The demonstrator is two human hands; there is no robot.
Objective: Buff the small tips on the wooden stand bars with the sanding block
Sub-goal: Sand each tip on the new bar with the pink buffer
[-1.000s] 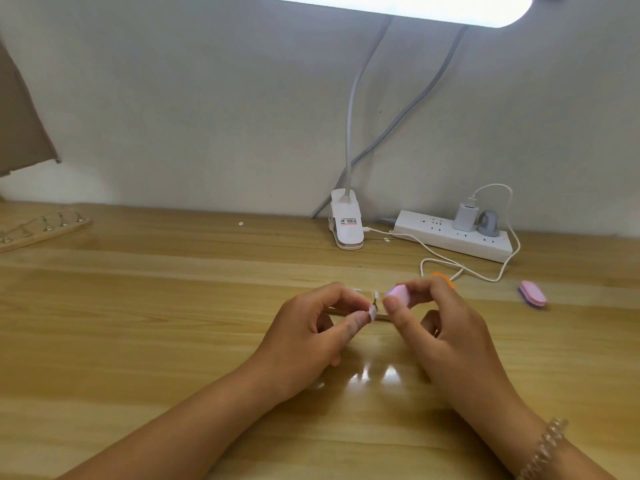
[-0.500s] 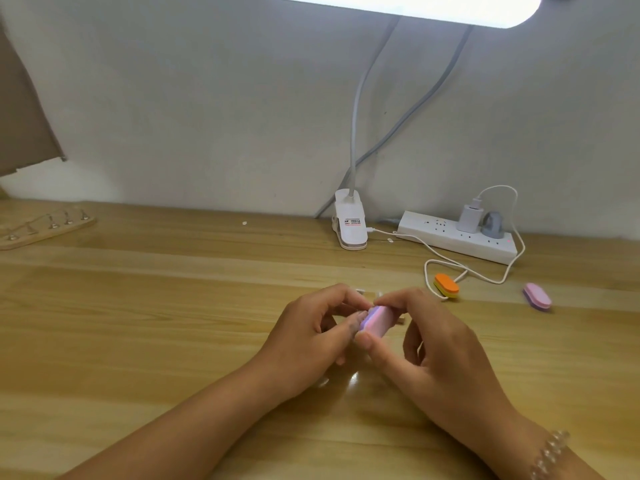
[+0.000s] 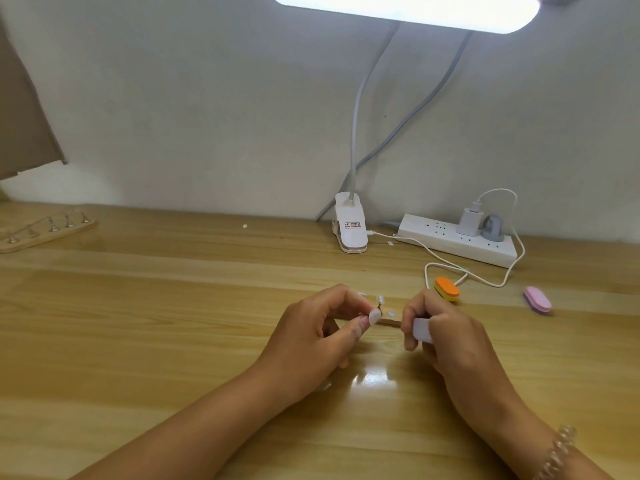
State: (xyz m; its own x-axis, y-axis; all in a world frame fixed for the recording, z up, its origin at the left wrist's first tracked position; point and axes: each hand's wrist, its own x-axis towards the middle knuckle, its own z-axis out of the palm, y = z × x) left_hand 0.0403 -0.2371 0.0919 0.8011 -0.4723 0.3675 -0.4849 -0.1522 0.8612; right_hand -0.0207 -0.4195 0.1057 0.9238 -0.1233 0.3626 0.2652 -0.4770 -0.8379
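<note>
On my feed, the wooden stand bar [image 3: 389,322] lies on the table [image 3: 138,341] between the two hands, and they hide most of it. Its pegs carry small white tips [image 3: 381,299]. The left hand [image 3: 311,337] pinches one of these between thumb and forefinger. The right hand [image 3: 450,337] has its fingers [image 3: 433,306] curled round the pale sanding block [image 3: 422,330], which it holds just beside the bar's right end. At this angle I can't quite tell whether block and wood touch.

A second stand bar [image 3: 45,232] with upright metal pegs sits at the far left, near the wall. Just behind the right hand lies an orange block [image 3: 446,289], and a pink block [image 3: 536,298] lies further right. At the wall, a white power strip [image 3: 450,242] holds two plugs [image 3: 469,221]. A lamp clip [image 3: 349,230] stands just to its left.
</note>
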